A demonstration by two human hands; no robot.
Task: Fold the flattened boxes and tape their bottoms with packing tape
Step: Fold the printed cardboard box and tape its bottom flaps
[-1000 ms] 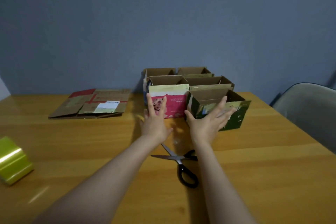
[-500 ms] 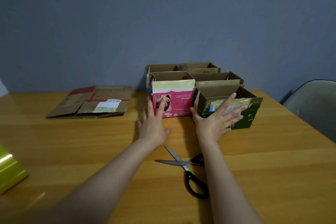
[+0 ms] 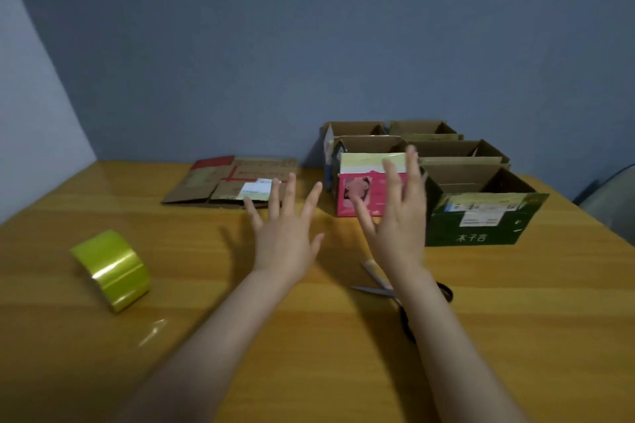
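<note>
Both hands are off the standing boxes now: left hand (image 3: pixel 285 237) and right hand (image 3: pixel 398 227) hover with fingers spread, holding nothing. The pink box (image 3: pixel 354 192) and green box (image 3: pixel 481 227) sit parked at the far right of the desk (image 3: pixel 515 319). The left hand heads toward the flattened boxes (image 3: pixel 220 185) at the far edge, probably to take the next one. The packing tape roll (image 3: pixel 111 269) is near the left edge and the scissors (image 3: pixel 372 290) lie under the right wrist.

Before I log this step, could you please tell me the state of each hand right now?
Left hand: open, fingers spread, holding nothing.
Right hand: open, fingers spread, holding nothing.
</note>
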